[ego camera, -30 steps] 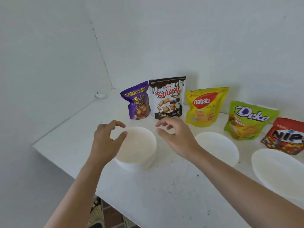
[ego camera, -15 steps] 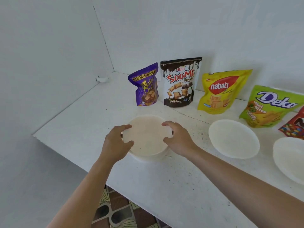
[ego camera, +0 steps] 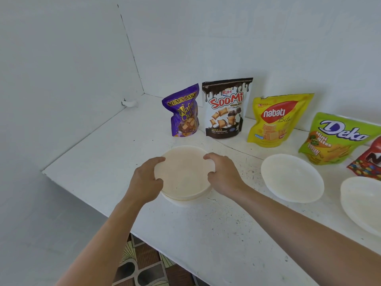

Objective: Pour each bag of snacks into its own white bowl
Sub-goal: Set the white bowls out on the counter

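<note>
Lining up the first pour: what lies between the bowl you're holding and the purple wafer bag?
Only bare white shelf, per the head view, separates the bowl, in the left hand and right hand, from the purple wafer bag.

White speckled counter [ego camera: 206, 234] in a wall corner. Along its far side stand snack bags, left to right: purple bag [ego camera: 183, 112], Soomi bag [ego camera: 225, 109], yellow Nabati bag [ego camera: 274, 120], green Deka bag [ego camera: 334, 139], red bag [ego camera: 369, 162]. Nearer sit a stack of white bowls [ego camera: 185, 174], a middle bowl [ego camera: 291, 178] and a right bowl [ego camera: 365, 201].
</note>
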Demonstrator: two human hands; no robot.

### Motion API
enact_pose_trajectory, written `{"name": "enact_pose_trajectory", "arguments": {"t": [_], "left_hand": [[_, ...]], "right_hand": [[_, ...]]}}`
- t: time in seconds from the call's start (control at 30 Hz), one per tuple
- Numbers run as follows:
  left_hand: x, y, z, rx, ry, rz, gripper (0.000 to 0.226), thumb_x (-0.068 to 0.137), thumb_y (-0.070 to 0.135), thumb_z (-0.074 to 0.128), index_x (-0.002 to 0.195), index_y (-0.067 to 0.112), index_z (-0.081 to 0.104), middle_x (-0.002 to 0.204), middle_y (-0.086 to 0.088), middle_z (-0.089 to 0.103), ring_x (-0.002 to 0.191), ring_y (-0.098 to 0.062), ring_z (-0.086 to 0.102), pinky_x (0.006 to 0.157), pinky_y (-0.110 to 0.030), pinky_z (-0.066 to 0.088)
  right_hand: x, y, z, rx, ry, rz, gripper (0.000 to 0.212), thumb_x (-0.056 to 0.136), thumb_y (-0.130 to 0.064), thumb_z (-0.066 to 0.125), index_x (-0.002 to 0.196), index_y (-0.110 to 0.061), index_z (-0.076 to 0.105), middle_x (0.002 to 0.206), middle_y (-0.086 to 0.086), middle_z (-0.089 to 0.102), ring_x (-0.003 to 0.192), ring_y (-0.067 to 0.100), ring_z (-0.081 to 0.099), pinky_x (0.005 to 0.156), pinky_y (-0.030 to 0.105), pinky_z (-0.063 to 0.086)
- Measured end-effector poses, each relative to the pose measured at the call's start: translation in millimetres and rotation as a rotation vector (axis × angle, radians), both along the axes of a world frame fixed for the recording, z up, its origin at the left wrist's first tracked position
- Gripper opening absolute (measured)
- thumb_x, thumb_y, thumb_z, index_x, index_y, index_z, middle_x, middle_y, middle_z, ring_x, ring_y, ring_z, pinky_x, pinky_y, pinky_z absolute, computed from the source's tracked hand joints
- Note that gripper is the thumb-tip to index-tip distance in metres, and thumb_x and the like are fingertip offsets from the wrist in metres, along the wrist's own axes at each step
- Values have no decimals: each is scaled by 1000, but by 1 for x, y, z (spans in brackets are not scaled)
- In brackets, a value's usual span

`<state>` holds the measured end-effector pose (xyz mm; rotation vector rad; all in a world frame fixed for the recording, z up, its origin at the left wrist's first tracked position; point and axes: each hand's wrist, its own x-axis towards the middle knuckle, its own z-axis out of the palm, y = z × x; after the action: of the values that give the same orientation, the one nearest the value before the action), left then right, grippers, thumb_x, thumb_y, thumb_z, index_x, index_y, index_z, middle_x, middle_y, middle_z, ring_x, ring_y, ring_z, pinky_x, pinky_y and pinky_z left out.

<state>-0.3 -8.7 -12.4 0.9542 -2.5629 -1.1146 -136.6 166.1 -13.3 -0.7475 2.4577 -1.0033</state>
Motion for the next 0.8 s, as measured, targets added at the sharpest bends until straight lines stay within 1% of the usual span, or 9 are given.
{"name": "enact_pose_trajectory", "arguments": {"t": [0.07,0.2,0.3,0.33,0.4,0.47,0.6,0.73,0.8], "left_hand": [[0,0,2,6,8,8,70,80,-9,55,142,23,55,143,-2,54,127,-27,53,96,-31,46],[-1,-1,12,25,24,6,68,81,-8,54,141,25,55,134,7,51,124,-20,50,96,-32,45],[-2,-2,21,22,14,-17,66,83,-7,54,141,26,54,132,12,47,118,-13,43,95,-27,39],[-3,-3,25,30,28,-22,66,83,-7,54,140,26,55,136,10,49,120,-13,44,97,-28,40],[-8,-5,36,53,69,-38,67,81,-6,55,136,30,58,141,6,52,126,-18,49,104,-37,46],[-16,-3,51,89,118,-50,67,80,-5,54,133,35,59,140,3,54,126,-22,54,100,-43,52],[-33,20,76,127,232,-113,66,86,-5,50,136,38,57,135,3,56,117,-19,60,84,-33,53],[-47,59,82,225,309,-178,68,85,-8,52,135,37,59,135,1,58,121,-22,59,92,-38,55],[-54,81,80,250,327,-211,68,86,-10,53,133,38,60,136,2,57,122,-22,58,90,-37,55]], "right_hand": [[3,0,1,9,12,-9,62,88,4,52,144,-21,48,139,9,54,113,22,54,89,28,47],[4,1,6,25,34,-1,57,89,0,53,142,-22,50,134,8,58,105,22,58,89,31,49],[3,3,15,22,87,-22,54,91,-4,51,140,-25,51,132,9,54,121,26,51,104,44,42],[2,4,20,-8,100,-24,53,91,-3,50,140,-24,52,133,8,55,124,25,49,104,43,42],[-1,9,33,-106,83,-38,53,91,0,49,140,-20,53,128,5,58,118,22,52,88,29,46],[-6,19,49,-170,94,-52,53,91,3,48,140,-17,54,124,4,57,107,19,56,76,22,40],[-14,50,70,-285,166,-115,52,91,1,49,139,-19,55,130,2,56,74,2,52,66,14,36],[-14,96,75,-338,241,-207,48,90,2,50,133,-19,60,125,-2,59,77,4,48,65,12,34],[-12,122,72,-346,276,-257,46,88,1,53,128,-20,64,116,-1,64,78,7,52,64,12,36]]}}
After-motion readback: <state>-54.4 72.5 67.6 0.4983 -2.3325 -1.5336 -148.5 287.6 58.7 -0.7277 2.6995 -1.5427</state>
